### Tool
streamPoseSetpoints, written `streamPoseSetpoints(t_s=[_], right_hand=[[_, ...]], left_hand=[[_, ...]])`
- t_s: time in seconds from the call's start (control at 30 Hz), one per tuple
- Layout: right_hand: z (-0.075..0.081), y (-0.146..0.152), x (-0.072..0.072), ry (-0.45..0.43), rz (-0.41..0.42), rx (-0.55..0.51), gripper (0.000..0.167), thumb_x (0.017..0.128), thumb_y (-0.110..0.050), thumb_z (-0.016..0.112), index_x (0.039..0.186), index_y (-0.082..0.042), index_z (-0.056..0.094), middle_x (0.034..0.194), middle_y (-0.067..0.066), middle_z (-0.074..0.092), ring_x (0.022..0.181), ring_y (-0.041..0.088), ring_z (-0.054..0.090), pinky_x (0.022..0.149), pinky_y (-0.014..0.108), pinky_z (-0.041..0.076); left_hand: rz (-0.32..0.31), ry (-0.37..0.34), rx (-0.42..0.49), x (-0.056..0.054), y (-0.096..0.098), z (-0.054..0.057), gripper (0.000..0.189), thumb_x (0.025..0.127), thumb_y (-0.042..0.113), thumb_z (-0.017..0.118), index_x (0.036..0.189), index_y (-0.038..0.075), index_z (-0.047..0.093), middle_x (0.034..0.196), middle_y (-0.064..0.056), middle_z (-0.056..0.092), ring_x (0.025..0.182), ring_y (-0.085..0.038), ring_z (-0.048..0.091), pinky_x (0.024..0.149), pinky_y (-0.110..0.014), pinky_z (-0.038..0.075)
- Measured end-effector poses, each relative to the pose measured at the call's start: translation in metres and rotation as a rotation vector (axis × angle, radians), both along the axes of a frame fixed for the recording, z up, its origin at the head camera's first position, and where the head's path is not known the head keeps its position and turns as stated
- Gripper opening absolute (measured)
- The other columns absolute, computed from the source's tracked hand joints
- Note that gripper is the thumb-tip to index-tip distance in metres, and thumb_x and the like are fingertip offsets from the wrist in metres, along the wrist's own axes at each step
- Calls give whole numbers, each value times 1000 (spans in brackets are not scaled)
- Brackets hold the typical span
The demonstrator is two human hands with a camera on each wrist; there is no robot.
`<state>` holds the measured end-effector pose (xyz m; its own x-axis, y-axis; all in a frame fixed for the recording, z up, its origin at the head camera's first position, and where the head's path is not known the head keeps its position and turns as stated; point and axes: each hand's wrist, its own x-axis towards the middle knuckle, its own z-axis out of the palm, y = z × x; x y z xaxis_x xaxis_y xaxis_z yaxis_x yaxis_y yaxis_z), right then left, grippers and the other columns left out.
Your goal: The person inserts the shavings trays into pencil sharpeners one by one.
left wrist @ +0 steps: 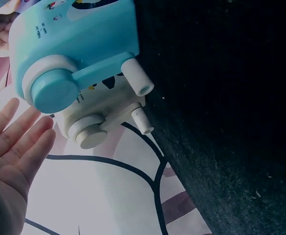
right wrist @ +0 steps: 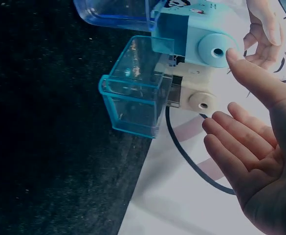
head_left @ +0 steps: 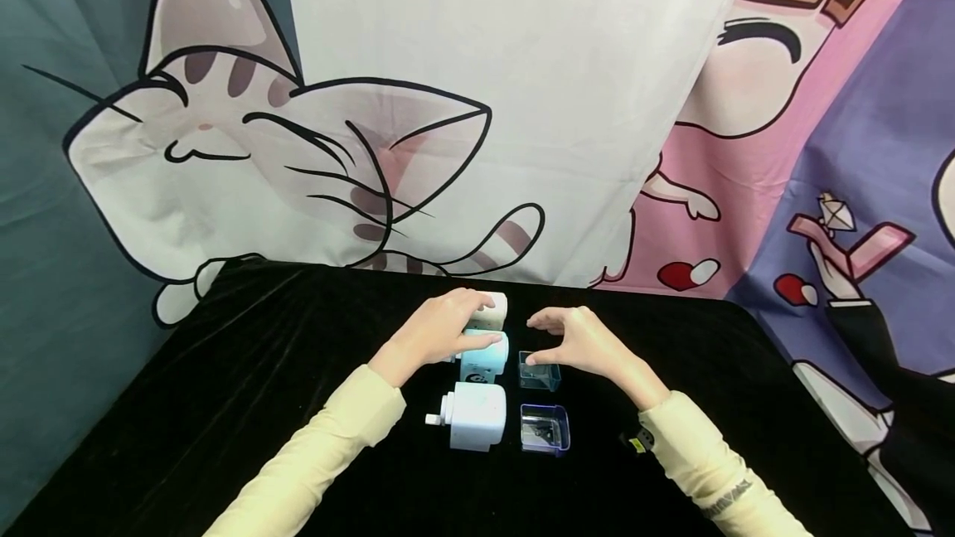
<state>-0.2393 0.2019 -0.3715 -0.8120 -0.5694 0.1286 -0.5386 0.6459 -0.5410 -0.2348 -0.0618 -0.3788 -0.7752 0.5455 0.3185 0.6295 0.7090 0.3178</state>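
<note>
Three crank pencil sharpeners stand in a row: a cream pencil sharpener [head_left: 492,313] at the back, a light-blue pencil sharpener [head_left: 488,352] in the middle and a pale lavender pencil sharpener [head_left: 477,417] in front. My left hand [head_left: 440,328] hovers by the back two, fingers extended; whether it touches either is unclear. To their right lie two clear drawers, a teal drawer [head_left: 539,373] and a blue-rimmed drawer [head_left: 545,429]. Above the teal drawer is my right hand [head_left: 585,344], its fingers loosely spread, holding nothing. The right wrist view shows the light-blue sharpener's drawer slot [right wrist: 172,32] hollow.
Black cloth [head_left: 261,421] covers the table. Behind it hangs a printed backdrop [head_left: 582,106] with cartoon figures. A small dark object with a yellow-green patch [head_left: 637,442] shows beside the right cuff.
</note>
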Motion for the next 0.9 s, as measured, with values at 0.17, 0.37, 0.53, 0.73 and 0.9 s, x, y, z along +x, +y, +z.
streamPoseSetpoints(t_s=[0.17, 0.37, 0.53, 0.73, 0.9], right_hand=[[-6, 3, 2, -7, -16, 6, 60, 70, -41, 83, 116, -5, 66, 115, 9, 70, 107, 24, 66, 91, 39, 53], [-11, 5, 2, 2, -15, 31, 58, 71, -39, 84, 115, -4, 66, 113, 10, 70, 105, 26, 67, 89, 40, 53], [-15, 8, 2, -1, -8, 46, 60, 70, -42, 83, 113, -4, 67, 112, 10, 70, 105, 25, 67, 88, 39, 54], [-19, 13, 3, -5, -13, 60, 60, 70, -43, 83, 113, -5, 67, 112, 10, 70, 104, 25, 67, 88, 39, 54], [-24, 17, 4, -23, -13, 72, 64, 70, -49, 81, 114, -5, 66, 113, 10, 70, 105, 24, 66, 88, 38, 54]], left_hand=[[-2, 1, -13, 1, -1, -2, 56, 88, 53, 61, 127, 12, 57, 119, -4, 63, 106, -17, 61, 91, -35, 51], [-2, -39, -21, 2, -1, -5, 60, 87, 57, 60, 127, 12, 57, 122, -3, 64, 111, -17, 60, 94, -36, 50], [-5, -42, -34, 2, -1, -9, 59, 85, 58, 61, 123, 13, 59, 116, -1, 66, 99, -11, 59, 86, -31, 51], [-22, -36, -33, 2, -1, -13, 59, 84, 57, 63, 124, 14, 60, 117, -1, 66, 95, -11, 58, 83, -30, 51], [-27, -48, -32, 4, -1, -17, 59, 84, 57, 63, 124, 14, 59, 120, -1, 65, 97, -11, 58, 84, -30, 51]])
